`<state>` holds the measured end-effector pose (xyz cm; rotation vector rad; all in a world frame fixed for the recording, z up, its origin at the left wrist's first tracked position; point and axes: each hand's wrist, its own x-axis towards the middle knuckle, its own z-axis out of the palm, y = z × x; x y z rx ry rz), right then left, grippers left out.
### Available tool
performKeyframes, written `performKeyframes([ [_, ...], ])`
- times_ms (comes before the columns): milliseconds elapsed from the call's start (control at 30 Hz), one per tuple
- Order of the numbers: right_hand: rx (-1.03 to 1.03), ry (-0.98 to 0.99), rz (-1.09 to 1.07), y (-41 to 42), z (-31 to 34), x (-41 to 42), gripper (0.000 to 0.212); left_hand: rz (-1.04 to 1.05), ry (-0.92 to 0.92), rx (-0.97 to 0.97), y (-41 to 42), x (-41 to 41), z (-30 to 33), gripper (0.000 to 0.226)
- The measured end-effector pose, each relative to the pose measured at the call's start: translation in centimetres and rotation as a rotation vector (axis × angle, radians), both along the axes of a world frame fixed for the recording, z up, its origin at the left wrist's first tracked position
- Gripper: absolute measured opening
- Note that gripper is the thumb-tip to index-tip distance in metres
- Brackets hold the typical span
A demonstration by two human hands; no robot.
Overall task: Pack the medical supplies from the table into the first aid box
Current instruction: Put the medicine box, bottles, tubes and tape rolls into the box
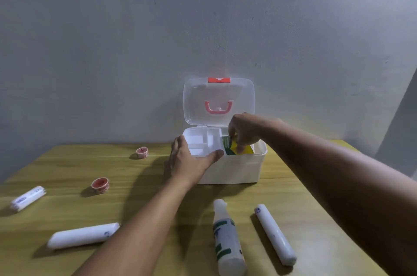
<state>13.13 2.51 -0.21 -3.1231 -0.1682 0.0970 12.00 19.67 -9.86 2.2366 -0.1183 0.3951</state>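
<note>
The step in hand looks like packing: the right hand (pixel 244 133), fingers pinched shut on a green-yellow packet (pixel 234 148), lowers it into the open box (pixel 228 167). The left hand (pixel 189 160) lies open, thumb on the box's rim. Next: release, then fetch a roll (pixel 275 234) off the desk (pixel 67 167).

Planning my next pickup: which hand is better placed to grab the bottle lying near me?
Probably the left hand: it only rests on the first aid box rim, while the right hand holds a green-yellow packet inside it. The bottle lies between both arms.
</note>
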Motion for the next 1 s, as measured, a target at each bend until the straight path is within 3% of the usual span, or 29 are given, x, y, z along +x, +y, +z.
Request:
performKeyframes([
  [400,0.204,-0.147,-0.059,-0.8,-4.3,1.7,0.028,0.010,-0.001,0.017,0.0,-0.3,0.1,0.111],
  [667,0.285,-0.252,-0.046,-2.2,-2.6,-0.2,0.042,0.003,0.035,0.038,0.0,-0.4,0.6,0.113],
  [833,0.403,-0.478,-0.111,-6.3,-0.3,-4.2,0.027,0.078,-0.073,0.306,-1.2,-1.2,1.8,0.115],
  [933,0.366,-0.450,-0.219,-9.9,-0.6,-6.7,0.019,0.039,-0.195,0.417,-3.7,-3.1,2.7,0.099],
  [1000,0.275,-0.383,-0.311,-12.6,-1.6,-8.2,0.016,-0.096,-0.272,0.467,-5.5,-4.1,2.9,0.081],
])
